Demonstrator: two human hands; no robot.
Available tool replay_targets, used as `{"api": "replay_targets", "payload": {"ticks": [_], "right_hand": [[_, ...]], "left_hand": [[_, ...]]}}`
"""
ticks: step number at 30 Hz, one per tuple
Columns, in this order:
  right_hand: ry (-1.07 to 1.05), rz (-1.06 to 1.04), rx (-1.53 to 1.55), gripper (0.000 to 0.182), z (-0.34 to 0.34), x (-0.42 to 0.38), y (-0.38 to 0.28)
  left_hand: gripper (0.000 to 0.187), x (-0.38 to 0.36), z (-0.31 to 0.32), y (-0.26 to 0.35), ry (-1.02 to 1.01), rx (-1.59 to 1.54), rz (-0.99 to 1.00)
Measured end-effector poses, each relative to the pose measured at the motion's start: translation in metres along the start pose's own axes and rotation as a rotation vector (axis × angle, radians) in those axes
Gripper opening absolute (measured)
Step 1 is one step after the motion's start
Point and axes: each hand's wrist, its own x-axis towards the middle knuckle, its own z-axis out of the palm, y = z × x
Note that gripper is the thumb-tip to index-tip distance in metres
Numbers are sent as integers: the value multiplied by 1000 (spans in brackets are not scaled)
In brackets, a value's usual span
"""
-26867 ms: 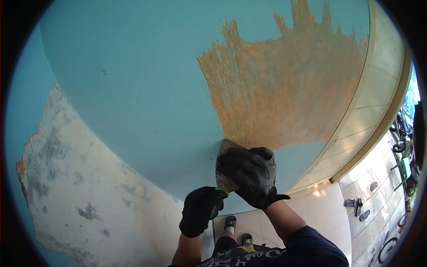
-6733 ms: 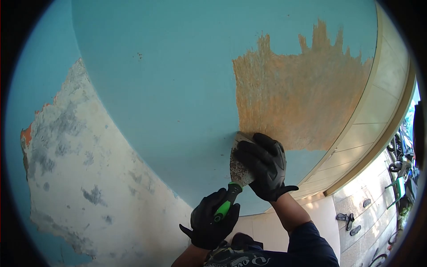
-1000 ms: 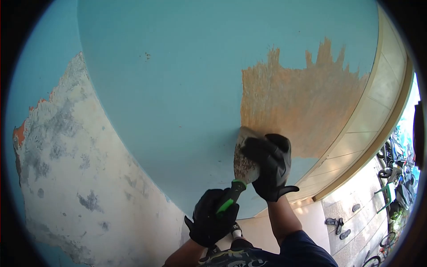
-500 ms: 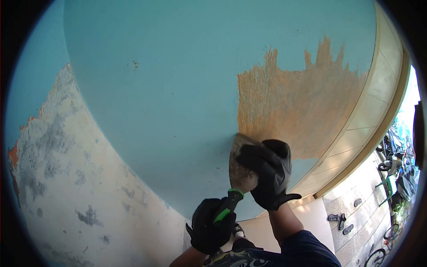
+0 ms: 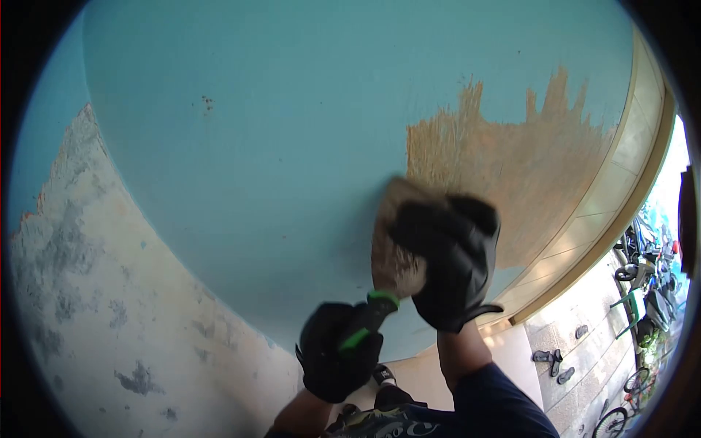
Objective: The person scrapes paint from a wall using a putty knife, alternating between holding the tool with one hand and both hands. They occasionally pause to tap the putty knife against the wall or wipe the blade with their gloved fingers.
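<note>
A wide-bladed scraper (image 5: 385,252) with a black and green handle lies against the blue painted wall (image 5: 270,139). My left hand (image 5: 337,358), in a black glove, is closed round the handle. Higher up, my gloved right hand (image 5: 456,255) grips the blade, its fingers over the metal face. The blade's top edge is beside the lower left border of a bare brown patch (image 5: 533,171), where the blue coat is gone. Motion blurs the blade and the right fingers.
A side wall (image 5: 139,306) at left shows patchy white and grey beneath its blue paint. Beige trim (image 5: 617,175) borders the blue wall at right. Beyond it are sandals (image 5: 549,359), a green chair (image 5: 634,310), motorbikes (image 5: 650,270) and a bicycle (image 5: 612,423).
Both hands and the scraper have moved up the wall, the blade's top edge rising along the patch's left border. The view has shifted slightly.
</note>
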Motion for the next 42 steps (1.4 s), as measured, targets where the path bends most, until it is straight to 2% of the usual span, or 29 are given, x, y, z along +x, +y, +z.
{"api": "replay_targets", "payload": {"ticks": [1, 2, 4, 5, 8, 10, 13, 15, 22, 25, 28, 30, 31, 32, 34, 35, 38, 42], "right_hand": [[27, -25, 50, 21, 0, 12, 1], [39, -30, 46, 21, -4, 10, 0], [-146, 91, 58, 34, -17, -15, -2], [-183, 120, 64, 33, -18, -33, -4], [-175, 140, 47, 25, -17, -52, -11], [-171, 107, 12, 27, -16, -50, -9], [-129, 79, 50, 31, -16, -47, -7], [-199, 142, 69, 37, -18, -56, -5], [-229, 155, 91, 37, -21, -51, -8], [-190, 158, 122, 35, -16, -44, -3], [-134, 113, 98, 32, -17, -29, -5], [-177, 169, 104, 32, -21, -32, -8], [-183, 169, 99, 34, -21, -31, -11], [-177, 161, 98, 34, -20, -27, -8], [-161, 140, 82, 36, -22, -19, -9], [-148, 145, 105, 36, -21, -17, -10], [-203, 168, 109, 36, -24, -41, -7], [-231, 175, 93, 36, -31, -25, -14]], "left_hand": [[35, 9, -7, 8, -29, 202, 226], [35, 7, -7, 11, -31, 202, 240], [26, -15, -5, 10, -60, 227, 152], [24, -27, -3, 9, -69, 194, 20], [26, -39, -7, 0, -150, 289, 78], [32, -41, -5, 0, -158, 338, 66], [32, -38, -3, 2, -96, 196, 54], [26, -41, -3, 0, -113, 311, 142], [22, -42, -5, 2, -123, 253, 54], [22, -30, -2, 2, -89, 254, 145], [23, -23, -5, 10, -83, 208, 116], [22, -33, -1, 20, -86, 187, 5], [23, -29, -1, 18, -109, 273, 110], [23, -26, -2, 14, -105, 272, 118], [23, -27, -5, 17, -76, 67, -127], [22, -19, -6, 27, -67, 168, 40], [21, -40, -2, 8, -106, 199, 42], [22, -47, 0, 9, -63, 244, 110]]}}
